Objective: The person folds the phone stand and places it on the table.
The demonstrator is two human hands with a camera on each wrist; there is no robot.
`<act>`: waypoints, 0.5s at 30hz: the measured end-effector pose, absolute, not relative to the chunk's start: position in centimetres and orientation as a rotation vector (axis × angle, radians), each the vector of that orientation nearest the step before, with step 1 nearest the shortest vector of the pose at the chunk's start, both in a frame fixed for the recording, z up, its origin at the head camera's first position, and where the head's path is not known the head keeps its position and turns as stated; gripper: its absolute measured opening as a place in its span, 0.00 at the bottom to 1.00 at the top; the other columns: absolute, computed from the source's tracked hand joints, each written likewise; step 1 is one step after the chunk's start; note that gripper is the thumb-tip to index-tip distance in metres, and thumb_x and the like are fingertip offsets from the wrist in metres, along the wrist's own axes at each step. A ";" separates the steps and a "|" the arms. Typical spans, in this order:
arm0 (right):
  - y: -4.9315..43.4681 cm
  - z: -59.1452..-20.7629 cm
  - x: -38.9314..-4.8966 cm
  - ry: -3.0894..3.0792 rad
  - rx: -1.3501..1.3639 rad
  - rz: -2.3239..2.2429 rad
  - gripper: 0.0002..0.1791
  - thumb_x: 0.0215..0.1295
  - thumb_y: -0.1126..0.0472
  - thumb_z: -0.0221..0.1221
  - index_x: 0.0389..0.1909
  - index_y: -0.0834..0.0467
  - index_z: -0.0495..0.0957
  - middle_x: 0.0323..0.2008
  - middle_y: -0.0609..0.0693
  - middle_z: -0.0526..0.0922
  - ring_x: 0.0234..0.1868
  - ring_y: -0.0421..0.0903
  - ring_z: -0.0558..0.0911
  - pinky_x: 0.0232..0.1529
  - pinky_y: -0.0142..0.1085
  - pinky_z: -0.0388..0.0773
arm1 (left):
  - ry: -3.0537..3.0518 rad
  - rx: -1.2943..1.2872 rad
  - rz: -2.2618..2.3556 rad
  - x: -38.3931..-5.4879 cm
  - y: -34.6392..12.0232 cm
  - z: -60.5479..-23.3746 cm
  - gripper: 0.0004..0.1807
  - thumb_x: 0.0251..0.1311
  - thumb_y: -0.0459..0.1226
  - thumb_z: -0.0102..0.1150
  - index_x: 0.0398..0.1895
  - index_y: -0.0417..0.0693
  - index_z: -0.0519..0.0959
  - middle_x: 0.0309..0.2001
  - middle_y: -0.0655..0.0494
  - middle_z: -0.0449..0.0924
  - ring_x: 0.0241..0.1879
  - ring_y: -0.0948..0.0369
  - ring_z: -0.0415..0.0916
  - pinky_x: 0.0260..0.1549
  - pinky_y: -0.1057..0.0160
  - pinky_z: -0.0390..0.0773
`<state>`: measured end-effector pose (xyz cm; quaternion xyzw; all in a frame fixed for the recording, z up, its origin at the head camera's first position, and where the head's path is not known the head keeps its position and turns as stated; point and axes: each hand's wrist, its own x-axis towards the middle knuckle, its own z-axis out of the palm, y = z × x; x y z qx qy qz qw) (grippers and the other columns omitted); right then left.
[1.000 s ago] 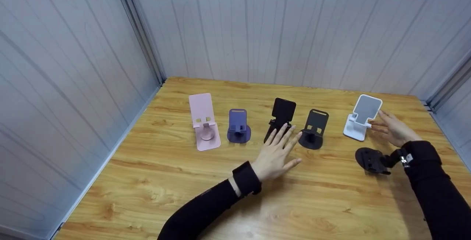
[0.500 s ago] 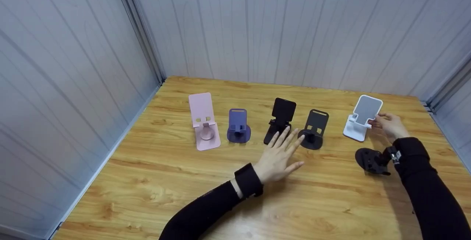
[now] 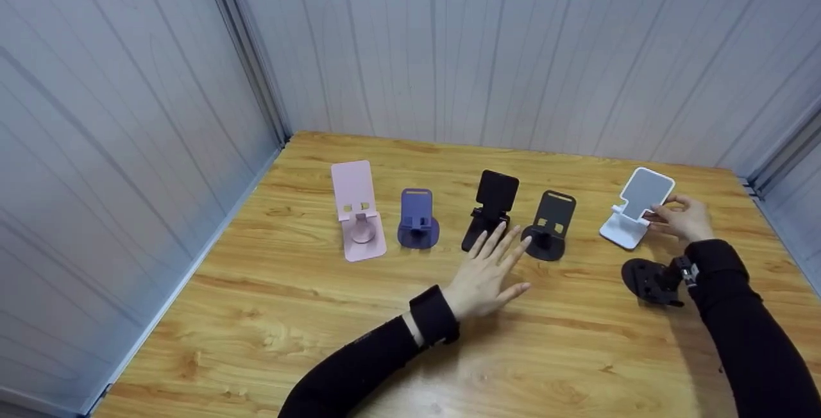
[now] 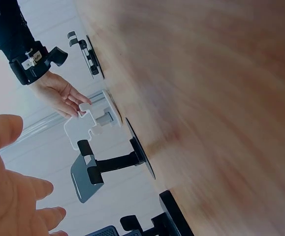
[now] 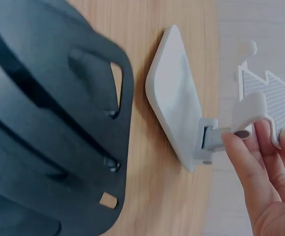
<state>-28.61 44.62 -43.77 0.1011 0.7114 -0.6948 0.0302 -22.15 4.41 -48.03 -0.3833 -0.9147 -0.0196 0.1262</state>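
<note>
Fingers (image 5: 248, 169) of my right grip (image 3: 685, 219) now hold the white stand (image 3: 641, 200) by the lower corner of its back plate (image 3: 649, 186), just beside a hook (image 5: 253, 105). A second ago they were only loosely spread next to it; half a second ago they had come in to its edge. Now one fingertip lies on the front face, and the stand has turned a little, its plate leaning more toward my side. I judge from this that the work has passed from reaching to handling, with this one stand being shifted by touch. Its base (image 3: 622, 231) seems to rest on the bench (image 3: 256, 315), at the right end of the back row; whether an edge is lifted I cannot tell.

My left grip (image 3: 480, 280) is wide and holds nothing, its fingers spread in front of the black stand (image 3: 497, 193). It sits a touch farther back than a second ago. In the head view the fingertips overlap that stand's foot, but I cannot tell if they touch.

The dark grey stand (image 3: 555, 209), the purple stand (image 3: 416, 203) and the pink stand (image 3: 353, 184) keep their places. A low black stand (image 3: 644, 277) sits near my right wrist, in front of the white one.
</note>
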 end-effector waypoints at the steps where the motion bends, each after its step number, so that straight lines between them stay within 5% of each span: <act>1: 44.5 -43.8 -28.6 2.180 0.314 -2.155 0.08 0.80 0.75 0.48 0.40 0.62 0.70 0.22 0.43 0.88 0.26 0.35 0.88 0.31 0.28 0.87 | -2.664 -1.117 -0.058 -22.1 4.4 -48.0 0.41 0.81 0.60 0.43 0.87 0.50 0.53 0.86 0.48 0.49 0.85 0.49 0.45 0.82 0.50 0.53; 15: 42.9 -42.3 -27.9 2.025 0.159 -2.387 0.18 0.79 0.77 0.50 0.32 0.57 0.80 0.25 0.49 0.90 0.28 0.39 0.90 0.31 0.29 0.88 | -2.721 -1.112 -0.065 -22.3 4.6 -47.6 0.41 0.82 0.60 0.41 0.87 0.51 0.51 0.87 0.50 0.46 0.85 0.49 0.44 0.83 0.50 0.51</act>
